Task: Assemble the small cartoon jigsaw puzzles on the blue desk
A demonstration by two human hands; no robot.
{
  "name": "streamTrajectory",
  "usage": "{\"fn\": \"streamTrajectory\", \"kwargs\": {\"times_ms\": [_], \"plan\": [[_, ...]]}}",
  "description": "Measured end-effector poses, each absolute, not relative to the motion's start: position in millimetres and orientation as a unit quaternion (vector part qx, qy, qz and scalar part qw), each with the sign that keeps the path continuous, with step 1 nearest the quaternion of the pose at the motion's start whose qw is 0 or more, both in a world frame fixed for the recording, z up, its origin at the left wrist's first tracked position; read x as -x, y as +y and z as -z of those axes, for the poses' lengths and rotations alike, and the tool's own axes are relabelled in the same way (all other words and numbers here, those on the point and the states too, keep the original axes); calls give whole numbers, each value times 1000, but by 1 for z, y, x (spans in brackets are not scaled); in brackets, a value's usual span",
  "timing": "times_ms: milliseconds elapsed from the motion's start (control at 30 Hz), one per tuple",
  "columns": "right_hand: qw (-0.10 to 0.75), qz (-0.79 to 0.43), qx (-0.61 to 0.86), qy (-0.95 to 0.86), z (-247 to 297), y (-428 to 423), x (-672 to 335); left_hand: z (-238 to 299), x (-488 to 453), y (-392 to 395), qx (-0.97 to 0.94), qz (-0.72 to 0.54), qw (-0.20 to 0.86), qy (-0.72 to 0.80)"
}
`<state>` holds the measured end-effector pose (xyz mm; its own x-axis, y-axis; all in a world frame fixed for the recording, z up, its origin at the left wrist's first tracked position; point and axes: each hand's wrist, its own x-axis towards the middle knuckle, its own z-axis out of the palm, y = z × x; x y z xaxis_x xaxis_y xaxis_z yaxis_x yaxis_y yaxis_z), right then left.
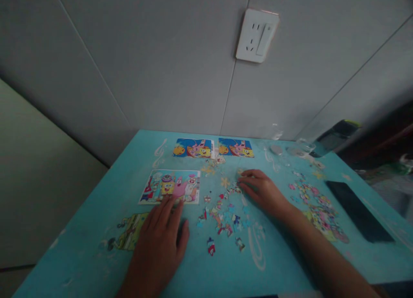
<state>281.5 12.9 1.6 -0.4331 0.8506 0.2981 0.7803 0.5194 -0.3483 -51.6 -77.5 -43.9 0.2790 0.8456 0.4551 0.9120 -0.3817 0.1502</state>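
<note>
My left hand (160, 237) lies flat on the turquoise table (97, 203), fingers stretched out, its fingertips touching the lower edge of a cartoon picture card (171, 185). My right hand (262, 189) rests palm down with curled fingers at the top of a scatter of small loose puzzle pieces (226, 220). Whether the fingertips pinch a piece is hidden. Beyond the cartoon picture card, at the back of the table, two blue picture cards (192, 147) (235, 147) lie side by side.
A second cluster of puzzle pieces (318, 212) lies at the right. A black phone (358, 209) lies flat near the right edge. Clear glassware (290, 149) stands at the back right. A wall socket (257, 35) is on the grey wall.
</note>
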Motion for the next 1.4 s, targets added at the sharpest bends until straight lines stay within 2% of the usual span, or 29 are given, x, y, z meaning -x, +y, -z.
{"fn": "streamTrajectory", "kwargs": {"times_ms": [200,533,867,1133,1400], "plan": [[136,-6,445,-885,-9,-3,-267,39,48,-81,792,227,64,-564],[103,12,437,-894,-8,-1,-275,30,43,-83,789,194,53,-581],[97,34,427,-898,5,6,-290,20,39,-85,779,191,19,-597],[77,40,457,-885,-11,1,-292,21,40,-85,781,189,16,-594],[129,-9,410,-903,-13,-7,-264,22,41,-84,784,197,12,-588]]}}
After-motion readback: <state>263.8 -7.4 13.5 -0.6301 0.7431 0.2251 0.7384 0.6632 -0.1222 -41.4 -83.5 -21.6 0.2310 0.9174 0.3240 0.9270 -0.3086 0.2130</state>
